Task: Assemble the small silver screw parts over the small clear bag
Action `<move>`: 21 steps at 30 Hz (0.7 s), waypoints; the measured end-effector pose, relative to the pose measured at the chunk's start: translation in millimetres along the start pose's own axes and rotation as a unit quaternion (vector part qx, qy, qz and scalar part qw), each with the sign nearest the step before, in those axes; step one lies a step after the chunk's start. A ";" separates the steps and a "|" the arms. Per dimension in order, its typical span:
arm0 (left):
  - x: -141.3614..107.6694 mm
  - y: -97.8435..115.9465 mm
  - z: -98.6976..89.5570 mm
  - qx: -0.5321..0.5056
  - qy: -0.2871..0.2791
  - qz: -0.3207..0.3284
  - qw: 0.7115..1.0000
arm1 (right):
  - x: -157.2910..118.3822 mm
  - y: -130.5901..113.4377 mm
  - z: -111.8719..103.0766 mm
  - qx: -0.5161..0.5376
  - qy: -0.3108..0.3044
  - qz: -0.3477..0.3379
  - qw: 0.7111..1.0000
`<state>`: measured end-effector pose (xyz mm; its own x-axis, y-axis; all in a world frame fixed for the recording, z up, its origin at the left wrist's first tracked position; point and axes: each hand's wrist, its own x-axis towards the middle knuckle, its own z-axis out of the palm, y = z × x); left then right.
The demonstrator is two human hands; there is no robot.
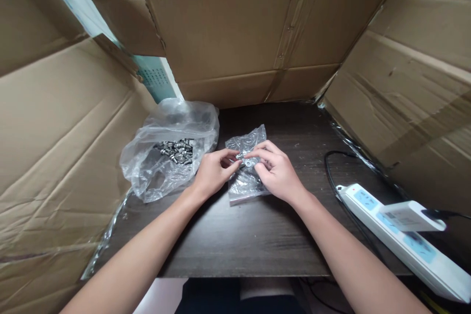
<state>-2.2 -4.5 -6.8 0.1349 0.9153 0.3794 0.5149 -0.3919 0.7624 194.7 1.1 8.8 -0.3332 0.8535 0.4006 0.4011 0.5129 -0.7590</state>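
Observation:
My left hand (pixel 213 172) is closed in a pinch, its thumb and forefinger around a small metal screw (pixel 240 156). From the other side my right hand (pixel 276 171) reaches in, its forefinger at the screw's end and its thumb held apart. A round metal piece like a washer (pixel 248 162) shows between the two hands. Beneath them lies a small clear plastic bag (pixel 247 186), crinkled and flat on the dark table. Left of my left hand, a larger clear plastic bag (pixel 147 176) stands with its mouth open, and many metal screws (pixel 178 151) lie inside.
Cardboard walls (pixel 235 24) enclose the dark wooden table (pixel 221 250) at the back and both sides. At the right front lies a white power strip (pixel 390 225) with a white adapter (pixel 408 215) plugged in. A black cable (pixel 329 169) loops beside it.

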 end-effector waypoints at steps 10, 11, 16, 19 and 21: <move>-1.2 0.1 -0.6 0.004 -0.026 0.037 0.999 | -0.6 7.8 2.0 -0.121 -0.068 0.053 0.989; -1.1 -0.1 -0.8 0.004 -0.027 0.037 0.999 | -0.5 7.2 1.6 -0.108 -0.058 0.054 0.991; -1.6 -0.2 -0.4 -0.004 -0.030 0.048 0.998 | -0.4 2.9 1.8 -0.049 -0.049 0.031 0.997; -2.4 0.1 0.4 -0.002 -0.038 0.052 0.998 | -0.8 3.7 2.9 -0.061 -0.070 0.038 0.995; -2.9 0.2 0.8 0.000 -0.041 0.059 0.997 | -0.7 5.1 3.0 -0.083 -0.079 0.048 0.992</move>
<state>-1.8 -7.2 -8.2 0.2621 0.8677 0.4224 0.4908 -0.4967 0.7158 194.5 2.8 3.1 -0.4110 0.8805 0.2363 0.5675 0.4500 -0.6896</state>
